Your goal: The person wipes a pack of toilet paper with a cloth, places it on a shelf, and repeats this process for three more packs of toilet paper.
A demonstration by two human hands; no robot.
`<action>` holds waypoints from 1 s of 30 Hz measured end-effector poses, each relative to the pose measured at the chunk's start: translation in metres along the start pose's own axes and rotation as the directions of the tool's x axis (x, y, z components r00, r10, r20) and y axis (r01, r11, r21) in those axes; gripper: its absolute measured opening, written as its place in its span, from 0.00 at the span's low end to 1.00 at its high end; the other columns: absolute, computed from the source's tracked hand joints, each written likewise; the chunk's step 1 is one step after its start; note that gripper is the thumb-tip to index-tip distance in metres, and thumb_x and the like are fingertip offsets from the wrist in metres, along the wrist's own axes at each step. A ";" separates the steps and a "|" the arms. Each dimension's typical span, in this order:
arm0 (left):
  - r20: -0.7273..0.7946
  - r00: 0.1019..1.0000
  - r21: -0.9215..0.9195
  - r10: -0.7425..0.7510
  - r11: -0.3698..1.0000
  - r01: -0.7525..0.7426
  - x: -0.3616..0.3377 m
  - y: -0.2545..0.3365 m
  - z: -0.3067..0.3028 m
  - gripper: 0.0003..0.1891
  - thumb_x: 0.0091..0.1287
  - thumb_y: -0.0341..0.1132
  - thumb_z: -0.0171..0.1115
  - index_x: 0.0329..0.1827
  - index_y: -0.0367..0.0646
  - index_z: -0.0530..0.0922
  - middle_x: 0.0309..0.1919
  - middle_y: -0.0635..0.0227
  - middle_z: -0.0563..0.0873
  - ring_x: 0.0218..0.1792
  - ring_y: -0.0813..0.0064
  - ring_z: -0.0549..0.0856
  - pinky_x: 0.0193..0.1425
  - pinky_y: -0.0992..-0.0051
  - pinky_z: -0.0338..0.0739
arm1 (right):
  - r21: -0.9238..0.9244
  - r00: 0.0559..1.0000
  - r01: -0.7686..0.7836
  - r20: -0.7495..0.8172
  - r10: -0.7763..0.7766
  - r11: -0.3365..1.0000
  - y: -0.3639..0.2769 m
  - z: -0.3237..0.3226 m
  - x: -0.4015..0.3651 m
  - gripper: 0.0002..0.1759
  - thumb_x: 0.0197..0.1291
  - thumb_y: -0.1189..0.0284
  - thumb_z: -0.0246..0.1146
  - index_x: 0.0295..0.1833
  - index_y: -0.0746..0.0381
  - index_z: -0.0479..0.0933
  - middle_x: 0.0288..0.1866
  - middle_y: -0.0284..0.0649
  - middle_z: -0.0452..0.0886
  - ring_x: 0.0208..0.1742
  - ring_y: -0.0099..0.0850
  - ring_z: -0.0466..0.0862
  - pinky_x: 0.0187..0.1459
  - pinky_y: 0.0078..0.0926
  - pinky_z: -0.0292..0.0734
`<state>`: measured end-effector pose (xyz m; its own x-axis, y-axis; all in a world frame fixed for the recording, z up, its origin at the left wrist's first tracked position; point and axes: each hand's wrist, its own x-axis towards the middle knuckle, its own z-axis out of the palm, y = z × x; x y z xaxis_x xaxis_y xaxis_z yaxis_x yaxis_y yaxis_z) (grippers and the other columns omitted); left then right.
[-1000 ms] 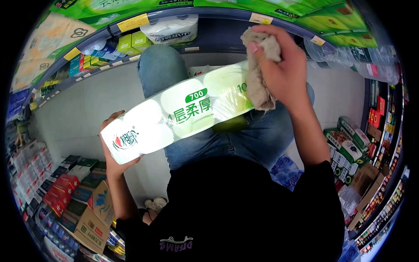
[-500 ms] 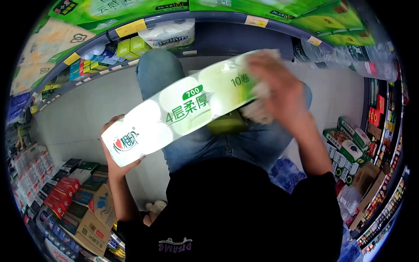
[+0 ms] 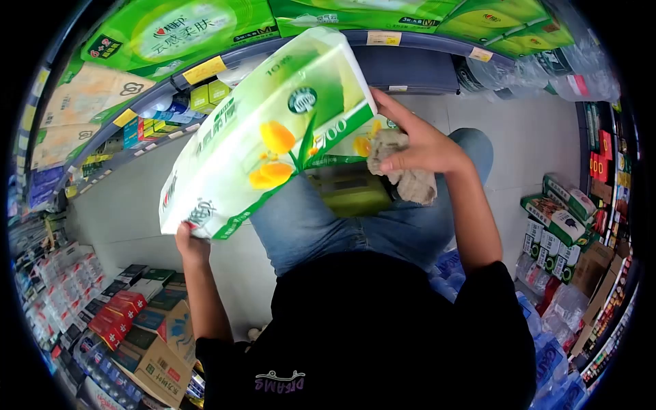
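A long green-and-white pack of toilet rolls (image 3: 273, 137), printed with yellow tulips, is held tilted above my knees, its far end raised to the right. My left hand (image 3: 191, 242) grips its near left corner, the fingers partly hidden under it. My right hand (image 3: 427, 147) is beside the pack's right end, holding a crumpled greyish cloth (image 3: 413, 174) beneath the thumb. The index finger of that hand reaches to the pack's edge. Part of another tulip-printed pack (image 3: 369, 140) shows behind, lower down. Between my legs lies an olive-green object (image 3: 352, 195), partly covered.
Ahead is a shelf with a dark rail (image 3: 301, 42), bearing large green tissue packs (image 3: 188, 31). Cartons (image 3: 160, 355) and red boxes (image 3: 116, 318) are stacked at the left. Boxes (image 3: 557, 215) and blue plastic-wrapped goods (image 3: 547, 342) stand at the right.
The roll pack has turned, its right end swinging up and left, so its tulip-printed side now faces me. My right hand with the cloth has moved slightly down, off the pack's top.
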<state>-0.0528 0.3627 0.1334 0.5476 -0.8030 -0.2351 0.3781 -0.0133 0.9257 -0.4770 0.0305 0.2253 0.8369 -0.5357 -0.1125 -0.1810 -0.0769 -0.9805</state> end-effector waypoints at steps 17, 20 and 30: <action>-0.207 0.938 -0.102 -0.279 0.960 0.263 0.026 0.080 0.113 0.30 0.73 0.52 0.60 0.66 0.34 0.76 0.57 0.55 0.86 0.54 0.62 0.87 0.60 0.67 0.81 | 0.338 0.766 0.333 -0.642 -0.043 0.880 -0.047 0.002 0.045 0.24 0.63 0.75 0.64 0.65 0.65 0.75 0.59 0.44 0.81 0.59 0.32 0.83 0.62 0.31 0.78; -0.133 0.947 -0.133 -0.292 0.952 0.275 0.004 0.068 0.108 0.32 0.72 0.53 0.61 0.66 0.33 0.76 0.57 0.54 0.86 0.55 0.62 0.86 0.62 0.67 0.80 | -0.434 0.723 0.095 -0.588 -0.362 0.896 -0.052 0.037 0.076 0.28 0.59 0.79 0.60 0.67 0.67 0.73 0.66 0.52 0.79 0.64 0.47 0.81 0.67 0.39 0.74; -0.185 0.954 -0.147 -0.237 0.966 0.212 -0.013 0.050 0.128 0.42 0.77 0.66 0.42 0.68 0.30 0.73 0.59 0.46 0.84 0.54 0.59 0.88 0.59 0.65 0.84 | -0.693 0.814 0.232 -0.245 -0.526 0.683 -0.032 0.144 0.090 0.29 0.53 0.79 0.59 0.64 0.64 0.77 0.71 0.53 0.75 0.73 0.52 0.73 0.77 0.48 0.64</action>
<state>-0.1368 0.2958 0.2203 0.5709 -0.6521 -0.4988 0.5910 -0.0954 0.8010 -0.3215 0.1054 0.2233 0.6502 -0.6020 0.4636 -0.2869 -0.7595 -0.5838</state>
